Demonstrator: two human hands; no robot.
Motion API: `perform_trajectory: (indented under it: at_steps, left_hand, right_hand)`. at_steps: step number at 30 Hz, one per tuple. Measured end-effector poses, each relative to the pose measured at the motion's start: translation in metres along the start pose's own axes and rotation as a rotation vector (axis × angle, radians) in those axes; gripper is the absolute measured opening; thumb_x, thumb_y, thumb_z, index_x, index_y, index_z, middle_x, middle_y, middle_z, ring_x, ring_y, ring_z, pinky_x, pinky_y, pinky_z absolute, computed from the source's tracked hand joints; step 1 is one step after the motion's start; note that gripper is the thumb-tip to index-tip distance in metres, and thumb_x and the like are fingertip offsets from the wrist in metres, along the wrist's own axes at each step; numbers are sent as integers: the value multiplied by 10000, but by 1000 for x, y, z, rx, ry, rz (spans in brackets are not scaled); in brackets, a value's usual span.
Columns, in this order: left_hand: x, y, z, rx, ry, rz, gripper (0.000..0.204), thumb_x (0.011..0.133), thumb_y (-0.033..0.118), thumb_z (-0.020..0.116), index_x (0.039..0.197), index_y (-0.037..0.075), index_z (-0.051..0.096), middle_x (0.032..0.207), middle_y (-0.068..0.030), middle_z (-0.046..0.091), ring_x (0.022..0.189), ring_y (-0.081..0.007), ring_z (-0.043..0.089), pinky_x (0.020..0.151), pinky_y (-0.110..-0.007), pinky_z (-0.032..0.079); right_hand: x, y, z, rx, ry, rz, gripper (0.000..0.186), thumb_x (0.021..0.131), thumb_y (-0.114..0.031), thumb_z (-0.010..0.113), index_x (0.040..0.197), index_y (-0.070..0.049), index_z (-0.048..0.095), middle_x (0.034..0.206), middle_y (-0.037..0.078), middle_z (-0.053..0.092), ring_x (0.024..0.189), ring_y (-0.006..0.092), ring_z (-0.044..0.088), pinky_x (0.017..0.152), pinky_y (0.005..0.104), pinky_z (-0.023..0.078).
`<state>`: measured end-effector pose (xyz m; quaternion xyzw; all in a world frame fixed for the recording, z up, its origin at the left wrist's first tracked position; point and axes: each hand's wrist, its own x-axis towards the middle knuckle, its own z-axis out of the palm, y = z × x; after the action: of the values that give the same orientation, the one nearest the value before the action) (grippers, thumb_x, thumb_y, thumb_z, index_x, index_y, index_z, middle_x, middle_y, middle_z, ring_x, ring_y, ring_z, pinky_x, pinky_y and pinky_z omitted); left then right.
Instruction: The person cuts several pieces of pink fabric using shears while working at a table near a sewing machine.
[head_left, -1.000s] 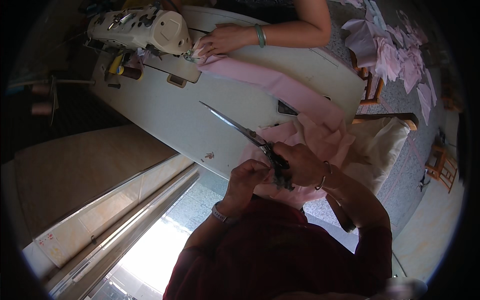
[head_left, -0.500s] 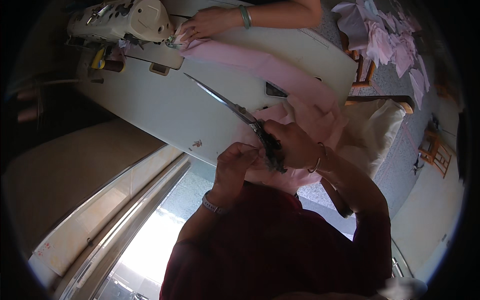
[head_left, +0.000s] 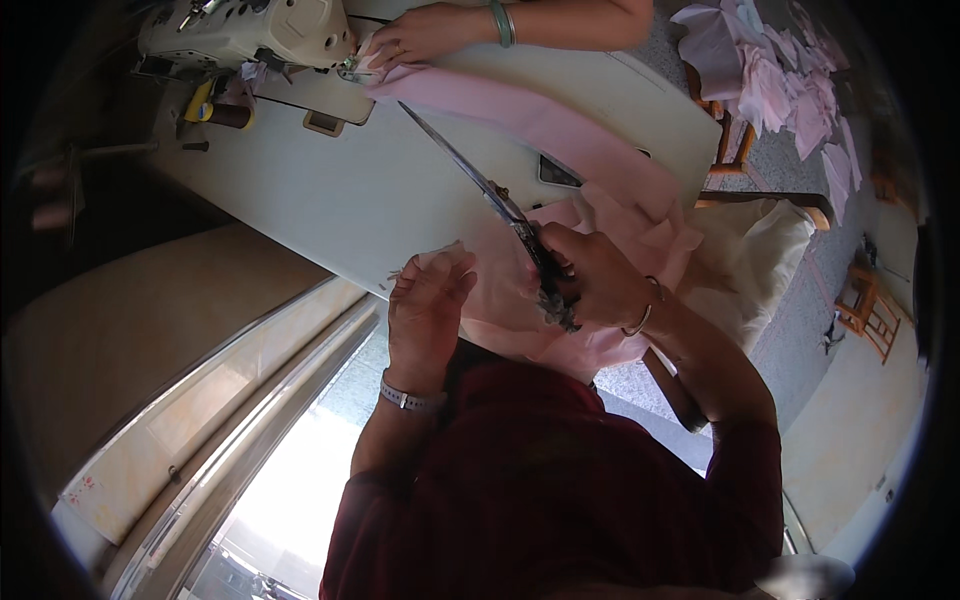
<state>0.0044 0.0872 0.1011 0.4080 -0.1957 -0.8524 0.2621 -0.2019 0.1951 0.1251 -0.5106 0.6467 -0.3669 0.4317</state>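
Long steel scissors (head_left: 470, 175) with dark handles are gripped in my right hand (head_left: 600, 280), blades angled up-left over the white table (head_left: 270, 190). Left of the handles, my left hand (head_left: 420, 320) pinches a small pale pink scrap (head_left: 440, 255) between thumb and fingers, near the table's front edge. Beneath both hands lies a crumpled heap of pink fabric (head_left: 500, 310), continuous in view with a long folded pink strip (head_left: 530, 120) that runs up to the sewing machine (head_left: 270, 30).
A co-worker's hand (head_left: 420, 35) with a green bangle presses the strip at the machine. A thread cone (head_left: 225, 115) and dark phone (head_left: 555, 175) lie on the table. Right are cream fabric (head_left: 760, 260), pink pieces (head_left: 760, 90) and a wooden chair (head_left: 870, 315).
My left hand has moved left and up, away from the scissor handles, with a pale scrap showing in it. The scissors point more steeply upward. The view has shifted a little.
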Motion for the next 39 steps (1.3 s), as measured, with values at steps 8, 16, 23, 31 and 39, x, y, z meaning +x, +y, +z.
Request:
perform_trajectory:
  at_steps: [8, 16, 23, 31, 39]
  left_hand:
    - [9, 33, -11, -199, -28, 139, 91, 920, 179, 645, 1003, 146, 630, 1086, -4, 666, 1102, -231, 610, 965, -395, 470]
    - [12, 45, -7, -291, -23, 197, 149, 951, 205, 606, 1046, 94, 637, 1041, -16, 684, 1065, -192, 632, 958, -370, 483]
    - [16, 37, -11, -338, -9, 243, 92, 911, 179, 662, 995, 144, 646, 1051, 18, 677, 1063, -180, 619, 993, -377, 460]
    - [14, 36, -8, -481, -106, 187, 164, 936, 180, 623, 1075, 114, 678, 1057, -12, 707, 1053, -170, 622, 964, -344, 457]
    - [8, 34, 1, -445, -65, 256, 168, 940, 161, 615, 1078, 80, 665, 1075, -29, 699, 1052, -186, 630, 971, -351, 479]
  right_hand:
    - [-7, 2, 8, 327, -149, 61, 385, 784, -275, 783, 843, -21, 499, 622, 77, 535, 569, 173, 541, 551, 302, 427]
    - [-10, -8, 11, 370, -412, 210, 286, 767, 7, 732, 934, -21, 501, 860, 46, 590, 847, 132, 672, 693, 257, 525]
    - [-10, -15, 15, 198, -360, 102, 370, 745, -167, 824, 905, -41, 515, 717, 11, 569, 630, 84, 546, 559, 245, 440]
    - [-8, -20, 12, 78, -336, 72, 434, 759, -333, 796, 850, -24, 505, 670, 90, 588, 585, 244, 606, 554, 344, 465]
    - [-10, -24, 14, 54, -345, 48, 385, 795, -318, 763, 856, -34, 510, 665, 92, 595, 592, 289, 617, 554, 372, 465]
